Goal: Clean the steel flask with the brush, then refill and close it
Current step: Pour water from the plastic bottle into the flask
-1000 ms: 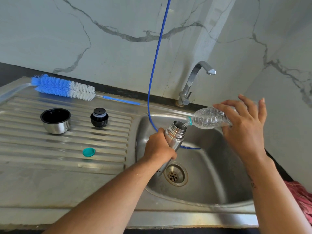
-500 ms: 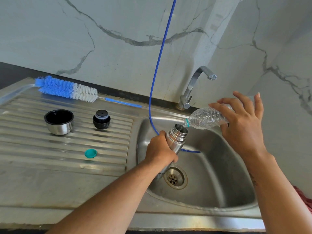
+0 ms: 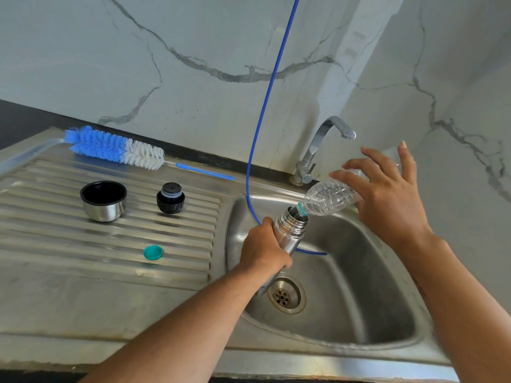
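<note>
My left hand (image 3: 264,251) grips the steel flask (image 3: 290,228), tilted over the sink basin (image 3: 359,286) with its open mouth up. My right hand (image 3: 387,194) holds a clear plastic bottle (image 3: 329,199) tipped down to the left, its teal-ringed neck at the flask's mouth. On the drainboard (image 3: 83,258) stand the flask's steel cup lid (image 3: 103,200) and its black stopper (image 3: 170,198). The blue and white bottle brush (image 3: 116,147) lies along the back edge. A teal bottle cap (image 3: 153,252) lies nearer me.
A chrome tap (image 3: 318,150) stands behind the basin. A thin blue tube (image 3: 272,87) hangs from above and curls into the basin behind the flask. The drain (image 3: 286,295) sits below the flask. Marble wall rises behind and at right.
The bottle's neck has come closer, now touching the flask's mouth. Both hands keep their hold; the view shifted slightly.
</note>
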Available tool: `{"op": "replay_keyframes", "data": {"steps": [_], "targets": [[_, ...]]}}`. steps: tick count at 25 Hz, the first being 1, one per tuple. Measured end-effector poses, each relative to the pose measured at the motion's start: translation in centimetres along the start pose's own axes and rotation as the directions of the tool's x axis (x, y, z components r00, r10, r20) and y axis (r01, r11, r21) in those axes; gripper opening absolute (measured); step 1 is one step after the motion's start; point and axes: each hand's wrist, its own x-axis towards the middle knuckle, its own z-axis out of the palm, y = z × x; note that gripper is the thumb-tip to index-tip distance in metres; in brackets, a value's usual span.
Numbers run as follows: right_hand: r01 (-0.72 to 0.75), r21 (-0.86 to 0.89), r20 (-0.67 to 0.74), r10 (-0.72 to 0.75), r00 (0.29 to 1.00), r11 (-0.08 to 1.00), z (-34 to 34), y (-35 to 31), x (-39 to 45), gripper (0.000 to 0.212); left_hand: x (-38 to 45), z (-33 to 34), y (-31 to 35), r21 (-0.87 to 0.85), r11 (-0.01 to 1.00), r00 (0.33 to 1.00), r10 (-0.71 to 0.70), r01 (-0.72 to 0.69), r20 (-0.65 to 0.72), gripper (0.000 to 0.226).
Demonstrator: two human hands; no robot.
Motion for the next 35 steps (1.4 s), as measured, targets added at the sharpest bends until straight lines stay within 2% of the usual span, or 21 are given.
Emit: {"op": "replay_keyframes", "data": {"steps": [6, 10, 24, 28, 31, 32, 33, 35], "targets": [[0.097, -0.025, -0.035, -0.097, 0.995, 0.995, -1.3, 0.5, 2.1, 0.067, 0.0, -0.2, -0.1, -0.006, 1.0, 1.0, -0.002, 0.002, -0.005, 0.069], [0.154, -0.035, 0.032, -0.152, 0.988, 0.988, -1.8, 0.3, 2.6, 0.072, 0.0, -0.1, -0.1, -0.007, 1.0, 1.0, 0.006, -0.006, 0.001, 0.07], [0.164, -0.033, 0.031, -0.163, 0.986, 0.986, -1.5, 0.5, 2.7, 0.07, 0.0, -0.2, 0.0, -0.002, 1.0, 1.0, 0.012, -0.012, -0.004, 0.071], [-0.001, 0.009, 0.023, 0.001, 1.0, 1.0, -0.8, 0.3, 1.5, 0.072, 0.1, -0.3, 0.0, -0.02, 1.0, 1.0, 0.016, -0.016, -0.024, 0.072], [-0.256, 0.153, 0.105, 0.241, 0.965, 0.955, 0.5, -0.3, -0.8, 0.072, 0.2, -0.5, 0.1, -0.043, 0.999, 0.998, 0.018, -0.02, -0.059, 0.069], [-0.357, 0.234, 0.153, 0.329, 0.932, 0.904, 0.7, -0.9, -1.7, 0.071, 0.3, -0.5, 0.1, -0.052, 0.998, 0.997, 0.018, -0.021, -0.073, 0.068], [-0.48, 0.354, 0.209, 0.433, 0.877, 0.803, 0.7, -1.8, -2.3, 0.07, 0.3, -0.6, 0.2, -0.061, 0.998, 0.996, 0.018, -0.024, -0.087, 0.067], [-0.695, 0.553, 0.341, 0.636, 0.692, 0.46, 0.4, -4.0, -2.6, 0.068, 0.3, -0.8, 0.4, -0.081, 0.996, 0.994, 0.024, -0.033, -0.108, 0.066]]}}
